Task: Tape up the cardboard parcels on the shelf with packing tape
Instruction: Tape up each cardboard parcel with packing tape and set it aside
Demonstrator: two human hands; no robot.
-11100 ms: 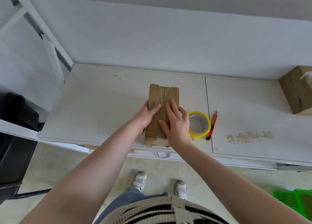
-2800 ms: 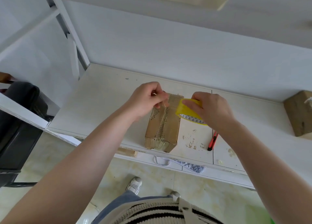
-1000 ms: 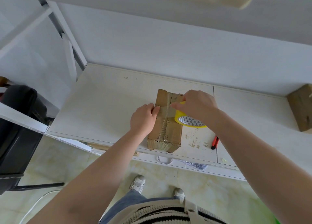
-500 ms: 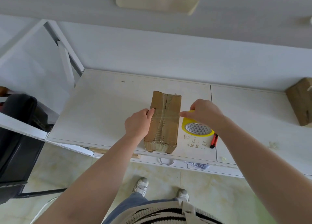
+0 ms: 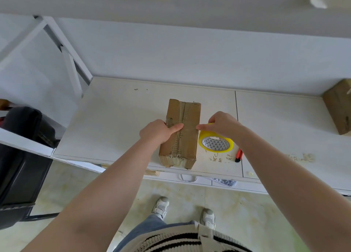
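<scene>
A long brown cardboard parcel (image 5: 182, 119) lies on the white shelf (image 5: 114, 119), its near end at the front edge. My left hand (image 5: 158, 132) grips its left side, the thumb pressed across the top. A clear strip of tape crosses the parcel's middle. My right hand (image 5: 221, 126) holds the yellow tape roll (image 5: 215, 144) just right of the parcel, with a fingertip touching the parcel's right top edge. The roll sits low, at or on the shelf.
A red utility knife (image 5: 239, 155) lies right of the roll, partly under my forearm. A second cardboard parcel (image 5: 339, 107) stands at the far right. Glue-like residue marks the shelf near the knife. A black chair (image 5: 20, 157) stands to the left of the shelf.
My right hand drew the roll across the parcel from left to right and brought it down beside the parcel. My left thumb moved from the side onto the parcel's top.
</scene>
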